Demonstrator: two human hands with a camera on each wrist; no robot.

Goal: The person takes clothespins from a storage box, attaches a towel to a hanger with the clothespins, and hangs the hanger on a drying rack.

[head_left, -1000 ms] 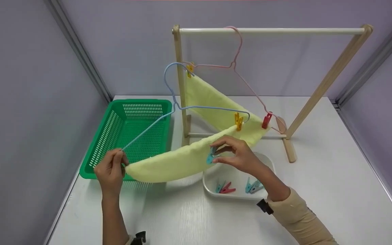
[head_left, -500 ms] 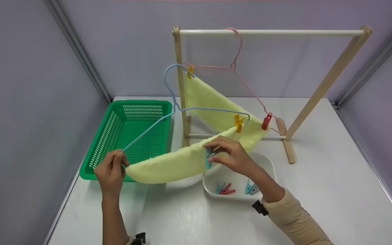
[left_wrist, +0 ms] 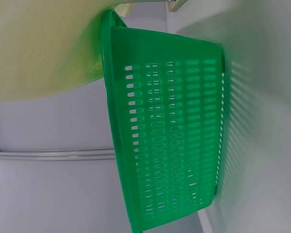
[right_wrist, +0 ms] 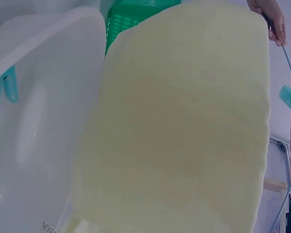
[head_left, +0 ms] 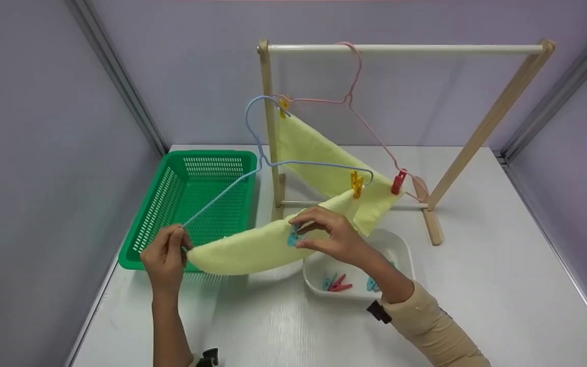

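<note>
At the left, my left hand [head_left: 165,251] pinches the lower end of a blue hanger [head_left: 319,163] together with a corner of a yellow cloth [head_left: 245,250]. A yellow clothespin [head_left: 356,184] clips the cloth's other corner near the hanger's right end. My right hand [head_left: 331,235] pinches a light blue clothespin [head_left: 293,235] between thumb and fingers, in front of the cloth's middle. In the right wrist view that clothespin [right_wrist: 290,98] shows at the right edge, beside the broad yellow cloth [right_wrist: 184,116]. Cloth also fills the upper left of the left wrist view.
A green basket [head_left: 143,224] stands behind my left hand. A pink hanger [head_left: 370,133] on the white rail [head_left: 451,49] carries another yellow cloth [head_left: 303,148], held by a yellow and a red clothespin [head_left: 399,182]. A white tray [head_left: 306,278] with several clothespins sits below my right hand.
My right hand has moved left along the cloth with the light blue clothespin, tilting it on the way. My left hand, the blue hanger and its cloth have barely moved.
</note>
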